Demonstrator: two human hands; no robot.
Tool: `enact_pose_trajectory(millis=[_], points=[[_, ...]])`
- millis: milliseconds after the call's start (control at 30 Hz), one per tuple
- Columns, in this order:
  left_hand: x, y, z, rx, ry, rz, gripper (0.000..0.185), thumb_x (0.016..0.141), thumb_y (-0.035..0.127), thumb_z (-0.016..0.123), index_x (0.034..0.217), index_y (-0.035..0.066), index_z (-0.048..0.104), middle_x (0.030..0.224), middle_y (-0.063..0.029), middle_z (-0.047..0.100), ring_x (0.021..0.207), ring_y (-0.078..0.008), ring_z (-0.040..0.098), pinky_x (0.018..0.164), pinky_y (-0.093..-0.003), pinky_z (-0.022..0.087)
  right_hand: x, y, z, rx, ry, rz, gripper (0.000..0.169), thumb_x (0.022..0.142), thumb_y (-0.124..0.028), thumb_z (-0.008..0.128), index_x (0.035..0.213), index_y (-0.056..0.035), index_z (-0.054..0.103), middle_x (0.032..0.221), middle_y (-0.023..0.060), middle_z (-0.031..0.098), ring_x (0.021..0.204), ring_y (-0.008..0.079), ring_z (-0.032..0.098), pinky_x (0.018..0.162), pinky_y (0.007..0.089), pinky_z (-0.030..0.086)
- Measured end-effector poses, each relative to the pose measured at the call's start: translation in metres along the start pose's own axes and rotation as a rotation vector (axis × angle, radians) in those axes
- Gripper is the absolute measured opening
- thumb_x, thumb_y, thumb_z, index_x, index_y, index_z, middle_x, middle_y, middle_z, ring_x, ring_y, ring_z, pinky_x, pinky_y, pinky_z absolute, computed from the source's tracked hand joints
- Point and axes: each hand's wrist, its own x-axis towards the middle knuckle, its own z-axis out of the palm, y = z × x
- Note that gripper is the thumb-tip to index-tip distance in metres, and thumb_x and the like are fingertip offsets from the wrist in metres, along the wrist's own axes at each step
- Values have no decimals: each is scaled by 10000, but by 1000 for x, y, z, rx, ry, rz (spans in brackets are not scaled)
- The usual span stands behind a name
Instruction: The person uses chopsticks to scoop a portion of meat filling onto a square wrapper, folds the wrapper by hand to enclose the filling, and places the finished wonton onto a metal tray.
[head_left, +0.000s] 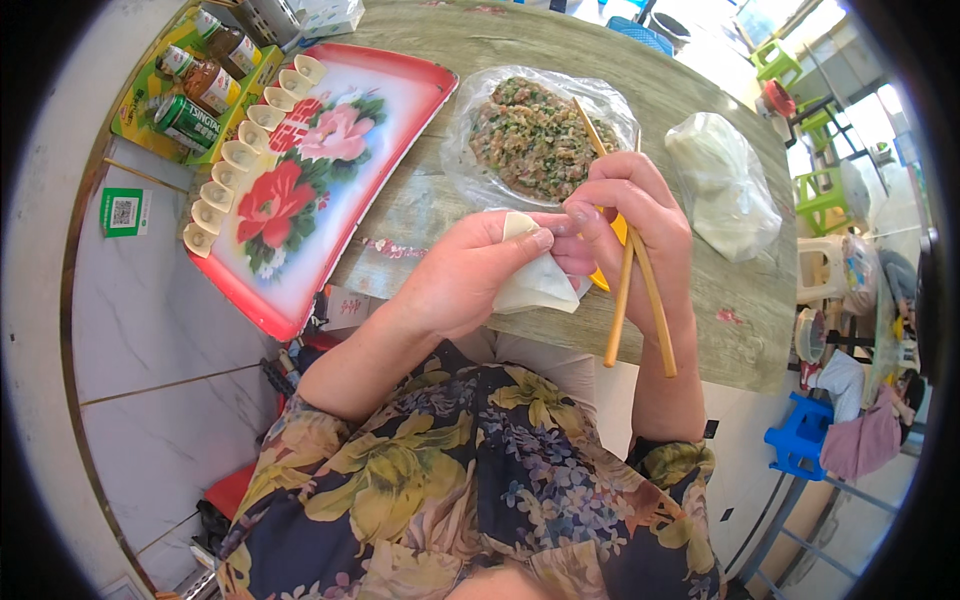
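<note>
My left hand (487, 259) holds a stack of pale dough wrappers (534, 285), its thumb pressing on a folded corner. In my right hand (637, 217) is a pair of wooden chopsticks (637, 285), their thick ends pointing down toward me. The fingertips of both hands nearly meet. Beyond them lies minced filling with chopped greens (525, 139) in a clear plastic bag (461, 161). A yellow object (619, 229) shows partly behind my right hand. To the left, several folded wontons (240, 155) line the far-left edge of a red-rimmed floral tray (397, 120).
A tied plastic bag of pale contents (724, 187) rests at the table's right. Bottles (214, 79) and a green can (186, 124) stand in a yellow-green box by the wall. The tray overhangs the table's near edge. A person (862, 427) and stools (799, 435) are at far right.
</note>
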Motion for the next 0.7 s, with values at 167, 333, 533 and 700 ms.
enact_pose_trajectory(millis=[167,333,533,700], points=[[3,-3,-7,141,-88,-13,288,1080,152,464,1144,-44,665,1073,-83,707,1010,-167,671,934,-320,527,0,-6,-4,-37,-122,-66,138,769,-16,751,895,-22,693,940,107,613,851,291,599,752,385,496],[4,-7,-6,164,-55,-35,285,1077,150,477,1153,-53,662,1081,-91,719,1002,-168,685,913,-314,545,0,-1,-5,-42,-151,-136,147,773,-17,750,910,-13,697,950,109,611,868,293,600,750,387,498],[2,-8,-6,30,23,-73,337,1079,168,475,1279,-83,579,1152,-170,710,1072,-241,707,962,-363,562,-2,6,-15,-77,13,-132,198,995,-158,613,1019,19,698,1126,139,631,888,204,613,760,328,503],[2,-7,-15,26,115,-70,428,1044,163,555,1386,-88,491,1217,-229,682,1131,-316,690,990,-412,555,-20,-9,-53,-83,147,30,556,1103,-402,350,1110,38,689,1128,139,643,867,179,600,747,306,493]])
